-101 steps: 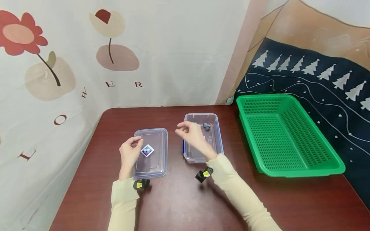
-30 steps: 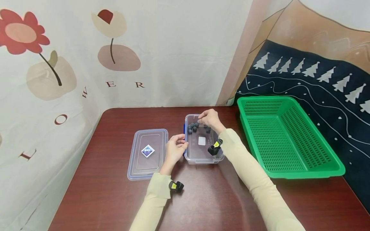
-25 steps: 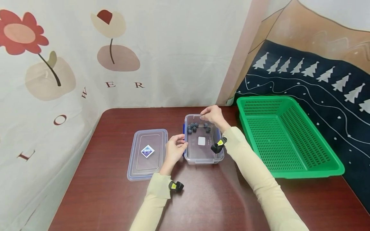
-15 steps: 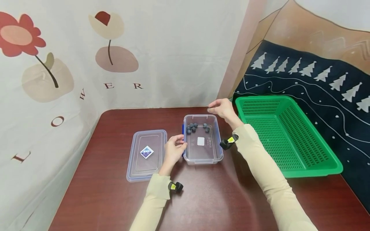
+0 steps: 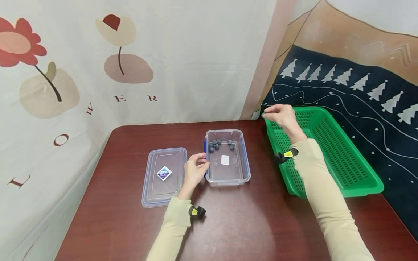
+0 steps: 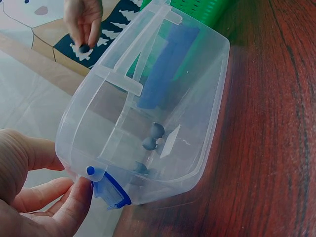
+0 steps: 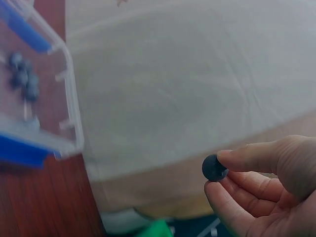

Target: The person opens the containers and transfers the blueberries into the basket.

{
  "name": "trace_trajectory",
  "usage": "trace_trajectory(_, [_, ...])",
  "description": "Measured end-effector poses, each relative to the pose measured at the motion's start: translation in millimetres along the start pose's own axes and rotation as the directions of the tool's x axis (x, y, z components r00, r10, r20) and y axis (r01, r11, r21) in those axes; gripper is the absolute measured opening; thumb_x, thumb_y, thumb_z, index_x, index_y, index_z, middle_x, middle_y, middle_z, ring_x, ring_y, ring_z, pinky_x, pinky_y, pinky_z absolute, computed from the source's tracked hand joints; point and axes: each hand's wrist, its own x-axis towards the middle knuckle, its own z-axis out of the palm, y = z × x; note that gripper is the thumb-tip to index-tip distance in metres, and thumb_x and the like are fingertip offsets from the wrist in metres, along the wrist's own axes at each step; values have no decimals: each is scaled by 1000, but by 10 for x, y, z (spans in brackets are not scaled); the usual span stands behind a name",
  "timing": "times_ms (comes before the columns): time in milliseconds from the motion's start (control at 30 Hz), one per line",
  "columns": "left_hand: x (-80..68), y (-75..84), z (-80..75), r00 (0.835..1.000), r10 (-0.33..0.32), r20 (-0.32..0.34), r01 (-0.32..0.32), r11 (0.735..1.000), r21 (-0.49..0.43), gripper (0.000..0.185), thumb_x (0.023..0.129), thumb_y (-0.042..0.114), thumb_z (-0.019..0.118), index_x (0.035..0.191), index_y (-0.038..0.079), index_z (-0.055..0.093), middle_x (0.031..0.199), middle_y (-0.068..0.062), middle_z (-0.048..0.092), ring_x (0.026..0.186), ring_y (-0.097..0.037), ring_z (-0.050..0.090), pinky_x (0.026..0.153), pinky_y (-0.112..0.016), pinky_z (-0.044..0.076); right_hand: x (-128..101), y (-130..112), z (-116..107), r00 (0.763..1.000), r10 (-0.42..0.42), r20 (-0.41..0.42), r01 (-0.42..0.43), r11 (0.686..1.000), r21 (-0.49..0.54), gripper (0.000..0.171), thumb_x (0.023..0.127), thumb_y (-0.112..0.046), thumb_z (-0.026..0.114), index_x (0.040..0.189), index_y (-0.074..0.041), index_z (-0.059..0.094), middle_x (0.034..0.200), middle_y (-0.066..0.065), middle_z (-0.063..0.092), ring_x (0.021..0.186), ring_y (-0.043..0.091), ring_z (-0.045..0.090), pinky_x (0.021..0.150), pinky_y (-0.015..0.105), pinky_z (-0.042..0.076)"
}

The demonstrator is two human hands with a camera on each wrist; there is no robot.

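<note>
A clear plastic food container [image 5: 225,177] stands lidless on the table, with several blueberries [image 5: 217,146] gathered toward its far end. My left hand [image 5: 196,170] is at its left side; in the left wrist view the thumb and fingers hold it by the edge near a blue clip [image 6: 111,190]. My right hand [image 5: 282,117] is raised above the far left corner of the green basket [image 5: 359,190]. Between its thumb and fingertips it pinches one blueberry [image 7: 215,168], clearest in the right wrist view. The basket's floor is partly hidden by the right arm.
The container's flat lid [image 5: 163,195], bearing a blue and white diamond label, lies on the table to the left. Dark red-brown tabletop [image 5: 241,224] runs along the front. A printed cloth wall [image 5: 202,72] rises behind the table's back edge.
My right hand lifted a blueberry out of the container, then moved right to the basket's far left corner. The left hand went from the lid to the container's left side and stays there.
</note>
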Motion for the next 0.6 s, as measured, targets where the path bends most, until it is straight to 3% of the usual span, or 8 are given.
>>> trace_trajectory(200, [-2, -2, 1, 1000, 12, -1, -12, 1000, 14, 31, 75, -10, 66, 106, -15, 61, 99, -25, 60, 87, -36, 62, 79, -31, 59, 18, 241, -260, 998, -6, -56, 5, 1000, -15, 35, 86, -16, 67, 115, 4, 62, 115, 18, 60, 72, -4, 57, 93, 39, 51])
trace_trajectory(300, [-4, -11, 0, 1000, 18, -4, -18, 999, 29, 31, 75, -10, 66, 106, -15, 61, 98, -25, 60, 87, -35, 62, 78, -31, 59, 39, 387, -345, 998, -6, -68, 4, 999, -37, 37, 86, -18, 67, 115, 4, 62, 109, 14, 62, 73, -3, 54, 90, 38, 51])
trace_trajectory(400, [-4, -11, -3, 1000, 20, -5, -20, 999, 32, 31, 75, -10, 66, 106, -14, 61, 99, -25, 60, 87, -35, 62, 79, -32, 59, 69, 533, -400, 997, 10, -80, -14, 999, -49, 38, 86, -20, 67, 115, 4, 62, 95, 1, 64, 77, 0, 53, 87, 37, 50])
trace_trajectory(600, [-3, -11, 3, 1000, 21, -5, -20, 1000, 20, 31, 75, -11, 66, 106, -15, 61, 99, -25, 60, 87, -35, 62, 79, -32, 59, 114, 791, -453, 995, 78, -61, -79, 997, -21, 40, 87, -18, 66, 119, 5, 59, 79, -15, 58, 72, -2, 53, 91, 38, 49])
